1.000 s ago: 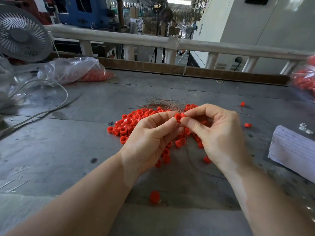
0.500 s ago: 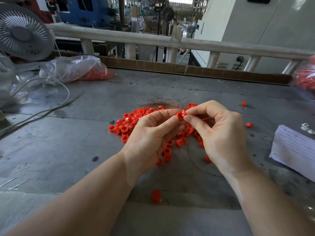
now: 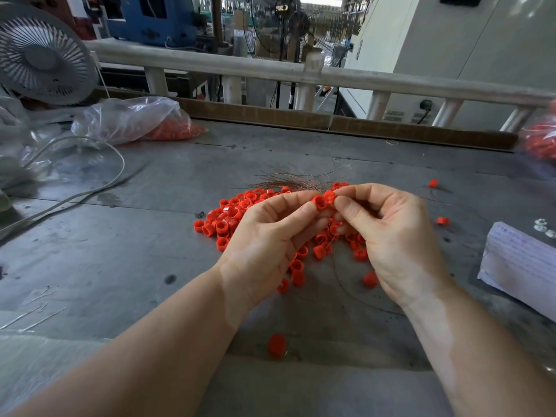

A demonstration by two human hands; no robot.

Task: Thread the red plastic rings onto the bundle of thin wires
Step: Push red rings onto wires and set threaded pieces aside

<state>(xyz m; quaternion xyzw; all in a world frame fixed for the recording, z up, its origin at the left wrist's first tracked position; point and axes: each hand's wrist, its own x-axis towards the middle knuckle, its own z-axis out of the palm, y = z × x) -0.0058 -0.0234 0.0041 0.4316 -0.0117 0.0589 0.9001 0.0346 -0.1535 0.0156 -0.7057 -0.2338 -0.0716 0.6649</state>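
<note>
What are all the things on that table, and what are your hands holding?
Red rings: many, red, heaped mid-table; a few strays apart.
Held rings: two, red, pinched between both hands.
Wire bundle: one, coppery, behind the heap.
Plastic bag: one, clear, far left, red pieces inside.
Fan: one, grey, far left.
Paper: one stack, white, right edge.
Table: one, grey.
Left hand: pinches a ring.
Right hand: pinches a ring.

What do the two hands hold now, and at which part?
The left hand pinches a red ring by its sides. The right hand pinches a second ring; its exact hold cannot be told.
</note>
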